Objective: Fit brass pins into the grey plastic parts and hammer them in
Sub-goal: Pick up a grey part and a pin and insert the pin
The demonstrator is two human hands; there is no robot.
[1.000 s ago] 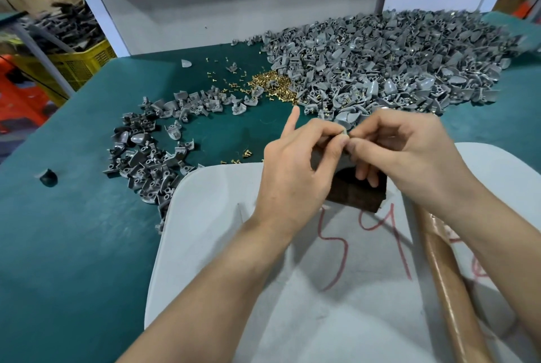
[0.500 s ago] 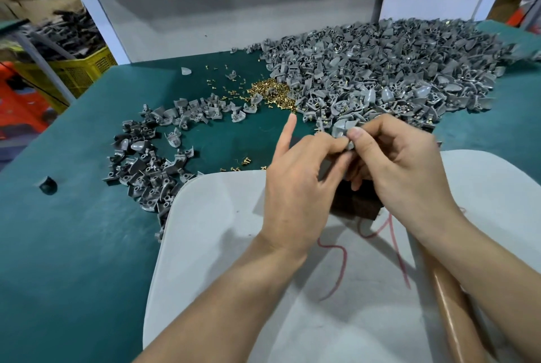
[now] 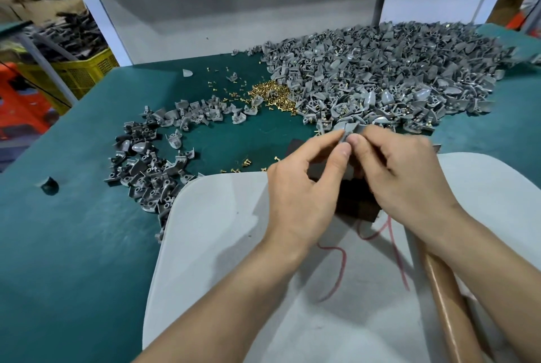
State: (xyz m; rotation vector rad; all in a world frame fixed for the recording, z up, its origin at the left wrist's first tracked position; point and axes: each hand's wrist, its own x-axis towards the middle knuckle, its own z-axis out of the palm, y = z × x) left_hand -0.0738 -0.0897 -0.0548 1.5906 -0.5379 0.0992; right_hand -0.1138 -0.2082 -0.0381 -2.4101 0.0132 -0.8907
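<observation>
A green table (image 3: 73,245) fills the scene, seen from above. At the far left, off the table, stands a yellow crate (image 3: 85,69). On the table's left lies a small heap of grey parts (image 3: 146,169). It curves round toward a loose pile of brass pins (image 3: 272,96) farther back, and a few stray pins lie nearer. A white board (image 3: 219,245) with red marks covers the near middle of the table.

Above the board's far edge the left hand (image 3: 304,187) and right hand (image 3: 401,175) meet. Their thumbs and forefingers pinch one grey plastic part (image 3: 347,131) over a dark block (image 3: 357,204) that sits on the board. The other fingers of both hands are curled. Whether a pin sits in the held part cannot be told.

Behind the hands, stretching to the far right, is a large heap of grey parts (image 3: 395,69), with brass showing here and there. At the near right a wooden handle (image 3: 450,304) lies on the board under the right forearm.
</observation>
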